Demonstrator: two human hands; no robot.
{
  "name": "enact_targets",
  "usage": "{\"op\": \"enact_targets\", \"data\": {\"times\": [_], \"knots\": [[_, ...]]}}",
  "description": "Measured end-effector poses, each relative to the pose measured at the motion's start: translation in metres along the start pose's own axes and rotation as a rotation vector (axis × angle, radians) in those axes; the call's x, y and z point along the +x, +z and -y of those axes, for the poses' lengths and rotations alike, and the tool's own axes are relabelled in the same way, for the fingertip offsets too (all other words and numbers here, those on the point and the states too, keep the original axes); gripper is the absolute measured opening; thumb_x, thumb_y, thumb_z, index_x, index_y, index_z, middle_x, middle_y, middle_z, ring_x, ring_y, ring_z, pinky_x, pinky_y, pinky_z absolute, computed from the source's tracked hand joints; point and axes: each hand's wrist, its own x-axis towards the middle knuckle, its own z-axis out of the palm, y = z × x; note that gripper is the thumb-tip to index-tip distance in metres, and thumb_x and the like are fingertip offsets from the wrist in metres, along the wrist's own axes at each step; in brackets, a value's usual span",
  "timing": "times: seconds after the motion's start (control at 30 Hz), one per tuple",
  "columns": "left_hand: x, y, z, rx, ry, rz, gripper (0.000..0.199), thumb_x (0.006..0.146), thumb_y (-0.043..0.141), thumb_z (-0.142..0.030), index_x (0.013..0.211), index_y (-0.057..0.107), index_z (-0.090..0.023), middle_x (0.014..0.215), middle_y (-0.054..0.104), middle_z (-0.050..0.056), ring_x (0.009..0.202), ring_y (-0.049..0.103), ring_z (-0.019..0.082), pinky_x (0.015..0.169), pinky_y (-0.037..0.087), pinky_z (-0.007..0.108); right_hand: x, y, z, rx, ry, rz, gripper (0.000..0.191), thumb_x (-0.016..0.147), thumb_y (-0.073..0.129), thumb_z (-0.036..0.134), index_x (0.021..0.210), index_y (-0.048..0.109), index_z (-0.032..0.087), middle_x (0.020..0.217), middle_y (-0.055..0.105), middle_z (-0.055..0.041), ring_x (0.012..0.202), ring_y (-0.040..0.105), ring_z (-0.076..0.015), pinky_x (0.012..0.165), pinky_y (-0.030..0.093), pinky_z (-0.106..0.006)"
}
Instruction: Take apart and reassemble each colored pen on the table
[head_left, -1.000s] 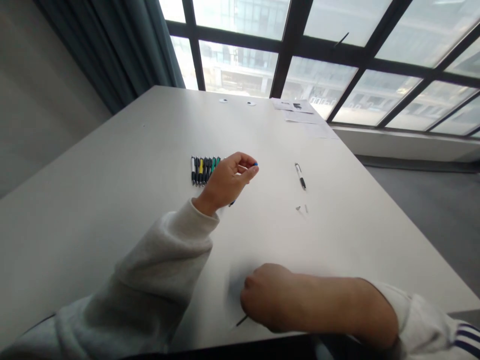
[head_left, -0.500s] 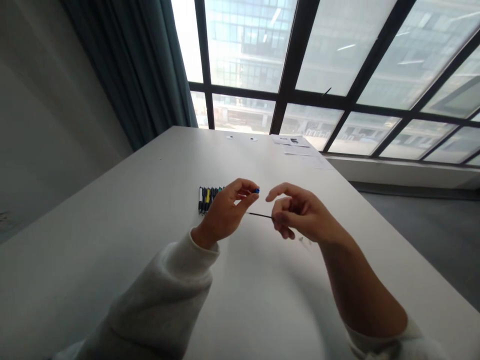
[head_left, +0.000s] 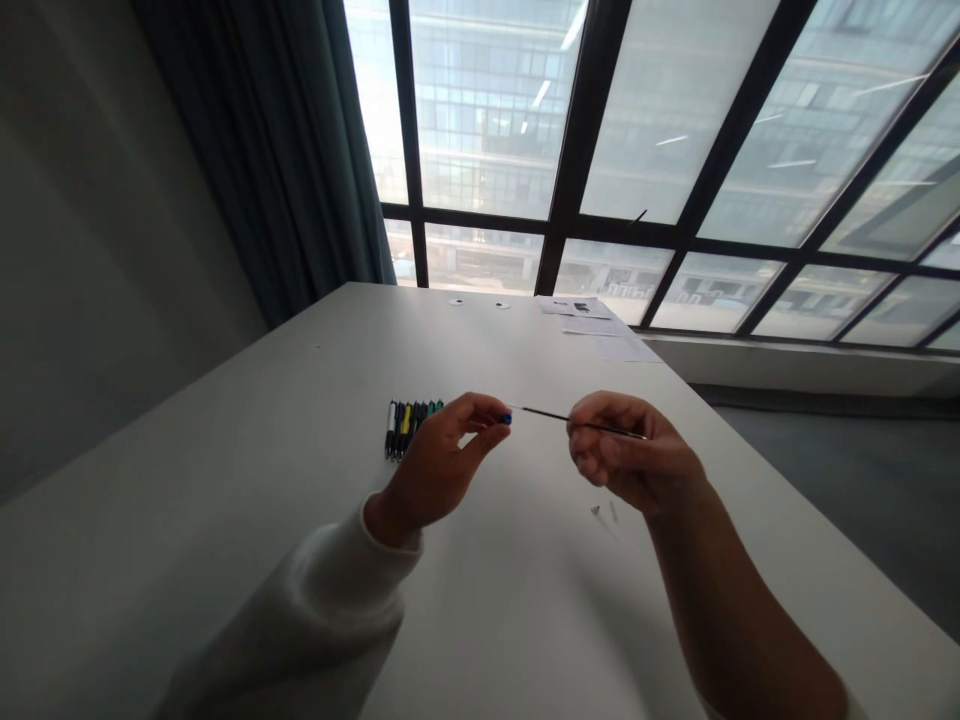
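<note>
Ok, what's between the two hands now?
Head view: a thin black rod, likely a pen refill, runs from the right hand toward the blue piece in the left hand.

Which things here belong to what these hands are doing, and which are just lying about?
In use: left hand pinching a small blue piece; right hand holding a thin black rod.
Lying about: row of pens, small pale bits, papers.

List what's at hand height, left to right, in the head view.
row of pens → left hand → small blue part → thin black rod → right hand
</note>
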Motion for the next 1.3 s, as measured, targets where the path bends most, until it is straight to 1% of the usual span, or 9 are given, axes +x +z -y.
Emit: {"op": "enact_targets", "data": {"times": [0.17,0.27,0.43,0.6,0.77,0.83,0.97,1.1,1.3], "knots": [[-0.003,0.001,-0.005,0.064,0.014,0.005,0.018,0.089,0.066,-0.035,0.102,0.068,-0.022,0.096,0.072,0.003,0.084,0.066,0.016,0.076,0.051,0.029,0.006,0.013,-0.009,-0.171,-0.328,-0.222,0.009,0.083,0.075,0.022,0.090,0.076,0.017,0.069,0.073,-0.0043,0.060,0.070,-0.0159,0.051,0.058,-0.025],[-0.003,0.001,-0.006,0.079,0.011,0.008,0.018,0.090,0.065,-0.035,0.102,0.068,-0.022,0.096,0.072,0.003,0.083,0.065,0.016,0.076,0.051,0.029,0.006,0.014,-0.011,-0.209,-0.385,-0.250,0.008,0.085,0.074,0.020,0.090,0.076,0.016,0.068,0.072,-0.0040,0.058,0.069,-0.0158,0.048,0.057,-0.025],[-0.003,0.002,-0.004,0.073,0.030,0.017,0.018,0.089,0.066,-0.035,0.102,0.068,-0.022,0.097,0.071,0.003,0.086,0.066,0.017,0.081,0.051,0.030,0.006,0.011,-0.010,-0.217,-0.342,-0.261,0.009,0.084,0.075,0.023,0.090,0.076,0.016,0.067,0.071,-0.0034,0.055,0.068,-0.0153,0.047,0.056,-0.026],[-0.002,0.001,-0.006,0.137,0.104,0.022,0.012,0.090,0.066,-0.030,0.099,0.068,-0.023,0.096,0.070,0.002,0.086,0.064,0.015,0.082,0.050,0.027,0.006,0.010,-0.011,-0.243,-0.312,-0.271,0.011,0.083,0.076,0.024,0.090,0.076,0.017,0.066,0.071,-0.0033,0.056,0.067,-0.0165,0.047,0.056,-0.027],[-0.002,0.001,-0.010,0.166,0.171,0.064,0.011,0.090,0.066,-0.028,0.098,0.070,-0.023,0.092,0.070,0.002,0.083,0.064,0.015,0.079,0.050,0.026,0.007,0.012,-0.013,-0.336,-0.271,-0.191,0.011,0.083,0.075,0.026,0.085,0.077,0.015,0.074,0.072,-0.0055,0.057,0.068,-0.0161,0.048,0.055,-0.027],[-0.002,0.002,-0.010,0.131,0.157,0.079,0.012,0.090,0.066,-0.029,0.099,0.071,-0.023,0.092,0.070,0.001,0.083,0.064,0.015,0.078,0.050,0.026,0.008,0.014,-0.014,-0.417,-0.230,-0.140,0.013,0.083,0.075,0.027,0.086,0.077,0.015,0.072,0.072,-0.0052,0.056,0.067,-0.0154,0.050,0.056,-0.028],[-0.003,0.003,-0.008,0.068,0.110,0.093,0.012,0.090,0.066,-0.030,0.099,0.071,-0.024,0.090,0.071,0.000,0.082,0.064,0.014,0.078,0.050,0.025,0.008,0.016,-0.017,-0.472,-0.194,-0.105,0.025,0.079,0.079,0.027,0.102,0.074,0.018,0.067,0.070,-0.0010,0.059,0.067,-0.0155,0.054,0.057,-0.029],[-0.003,0.004,-0.008,0.020,0.072,0.089,0.014,0.090,0.067,-0.031,0.101,0.071,-0.023,0.091,0.072,0.001,0.083,0.065,0.015,0.077,0.051,0.026,0.008,0.017,-0.017,-0.479,-0.204,-0.131,0.020,0.078,0.080,0.027,0.093,0.073,0.017,0.069,0.070,-0.0013,0.061,0.067,-0.0157,0.054,0.057,-0.028],[-0.004,0.006,-0.007,0.020,0.067,0.101,0.015,0.089,0.067,-0.031,0.100,0.070,-0.021,0.092,0.072,0.003,0.083,0.066,0.016,0.078,0.052,0.028,0.006,0.018,-0.016,-0.655,-0.162,-0.114,0.015,0.085,0.073,0.031,0.087,0.070,0.016,0.070,0.068,-0.0020,0.061,0.063,-0.0142,0.057,0.053,-0.027]]}}
